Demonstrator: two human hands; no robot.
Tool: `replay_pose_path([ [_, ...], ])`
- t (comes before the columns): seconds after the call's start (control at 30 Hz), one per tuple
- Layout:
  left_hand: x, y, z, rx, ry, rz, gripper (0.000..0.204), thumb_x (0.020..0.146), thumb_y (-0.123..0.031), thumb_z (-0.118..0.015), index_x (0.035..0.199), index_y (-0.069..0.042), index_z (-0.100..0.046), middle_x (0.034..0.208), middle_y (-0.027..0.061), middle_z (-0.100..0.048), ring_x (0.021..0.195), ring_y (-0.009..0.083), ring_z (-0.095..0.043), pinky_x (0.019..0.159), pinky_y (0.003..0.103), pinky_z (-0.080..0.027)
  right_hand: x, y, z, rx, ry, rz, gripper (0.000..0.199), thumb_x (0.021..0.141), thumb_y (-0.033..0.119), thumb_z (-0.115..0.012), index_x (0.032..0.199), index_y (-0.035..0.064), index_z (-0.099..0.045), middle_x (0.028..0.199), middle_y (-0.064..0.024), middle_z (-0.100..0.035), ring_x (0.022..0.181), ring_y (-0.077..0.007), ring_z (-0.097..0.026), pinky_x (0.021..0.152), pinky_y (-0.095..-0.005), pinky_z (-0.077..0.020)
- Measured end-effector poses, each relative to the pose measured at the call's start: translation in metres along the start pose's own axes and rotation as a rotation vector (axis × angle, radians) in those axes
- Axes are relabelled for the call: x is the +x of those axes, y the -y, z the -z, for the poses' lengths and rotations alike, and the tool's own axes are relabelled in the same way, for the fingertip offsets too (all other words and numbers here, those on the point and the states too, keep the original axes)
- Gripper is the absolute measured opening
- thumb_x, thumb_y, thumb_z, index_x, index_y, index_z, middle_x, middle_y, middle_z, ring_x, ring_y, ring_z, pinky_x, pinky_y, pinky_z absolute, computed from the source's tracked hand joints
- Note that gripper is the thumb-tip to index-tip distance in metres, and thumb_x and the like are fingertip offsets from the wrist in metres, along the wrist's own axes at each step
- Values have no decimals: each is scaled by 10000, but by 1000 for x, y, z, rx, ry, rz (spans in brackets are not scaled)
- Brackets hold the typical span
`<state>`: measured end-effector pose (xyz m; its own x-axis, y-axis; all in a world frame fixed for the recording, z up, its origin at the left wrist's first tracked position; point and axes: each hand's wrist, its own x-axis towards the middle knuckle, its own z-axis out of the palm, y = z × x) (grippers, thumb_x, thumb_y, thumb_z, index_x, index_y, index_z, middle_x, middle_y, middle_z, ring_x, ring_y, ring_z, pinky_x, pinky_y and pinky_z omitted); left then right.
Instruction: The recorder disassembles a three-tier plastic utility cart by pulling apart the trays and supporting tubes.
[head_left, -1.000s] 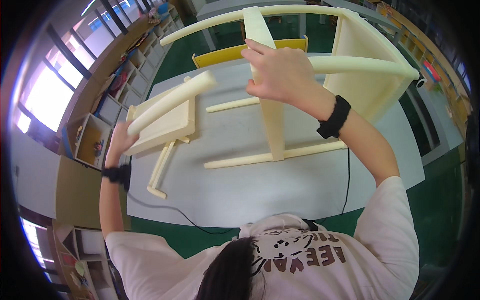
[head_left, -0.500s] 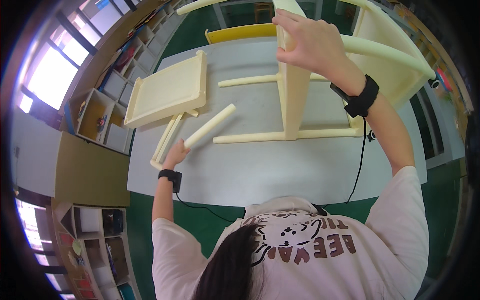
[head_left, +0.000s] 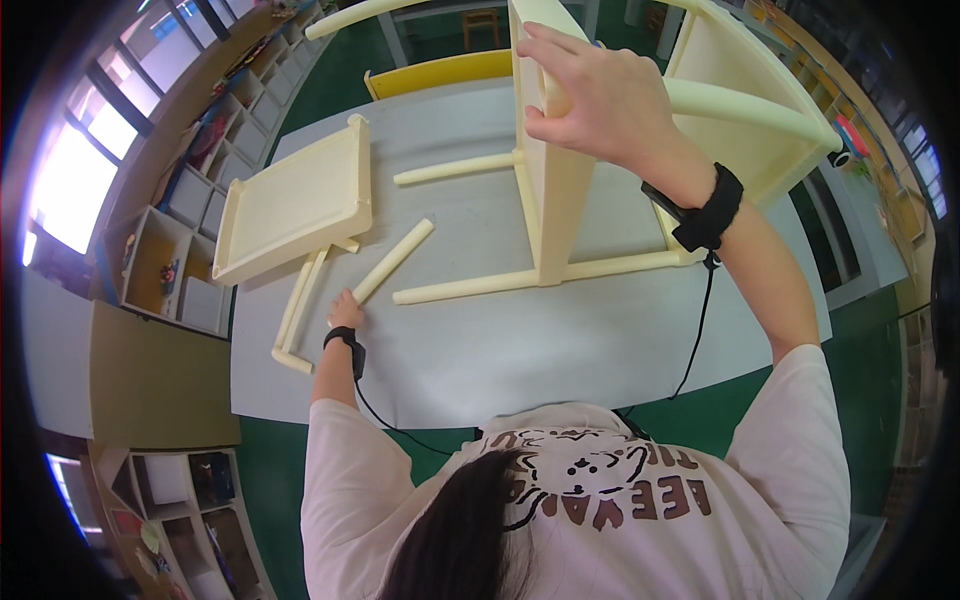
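A cream plastic shelf rack (head_left: 565,220) lies tipped on its side on the table, with poles jutting out to the left. My right hand (head_left: 610,100) is closed over the upper edge of its upright panel; part of the grip is hidden behind the hand. At the left, a loose cream pole (head_left: 398,258) slants up and to the right, its near end in the closed fingers of my left hand (head_left: 347,310). Beside that hand lie more joined poles (head_left: 297,305). A separate cream shelf tray (head_left: 295,205) leans on its side behind them.
A grey-white table (head_left: 480,365) carries all the parts. Beyond its far edge stands a yellow chair back (head_left: 440,74). Cubby shelves (head_left: 165,265) line the left wall. Black cables (head_left: 695,340) run from both wrist straps across the table's front edge.
The view has shifted, so the table and parts sit further left and lower. My left hand and the loose pole have moved slightly toward the rack. The right hand keeps its hold.
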<state>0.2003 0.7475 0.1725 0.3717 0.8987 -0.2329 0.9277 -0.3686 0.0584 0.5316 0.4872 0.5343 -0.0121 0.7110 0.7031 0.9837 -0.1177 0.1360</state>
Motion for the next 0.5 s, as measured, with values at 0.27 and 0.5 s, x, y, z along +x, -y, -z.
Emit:
replay_pose_path([
  [0.27, 10, -4, -6, -50, -77, 103, 389, 751, -233, -500, 1078, -90, -344, 1092, 119, -376, 1055, 323, -352, 776, 504, -375, 1, 10, 16, 67, -84, 28, 355, 539, 252, -606, 812, 32, -557, 853, -129, -577, 586, -278, -560, 534, -358, -455],
  [0.5, -28, -87, 26, -284, -407, -666, 550, 613, -298, -648, 1063, -70, -430, 1086, 131, -416, 1027, 298, -382, 839, 427, -332, 2, 11, 18, 19, -58, 46, 393, 557, 264, -607, 877, 53, -523, 917, -77, -557, 597, -255, -562, 513, -340, -450],
])
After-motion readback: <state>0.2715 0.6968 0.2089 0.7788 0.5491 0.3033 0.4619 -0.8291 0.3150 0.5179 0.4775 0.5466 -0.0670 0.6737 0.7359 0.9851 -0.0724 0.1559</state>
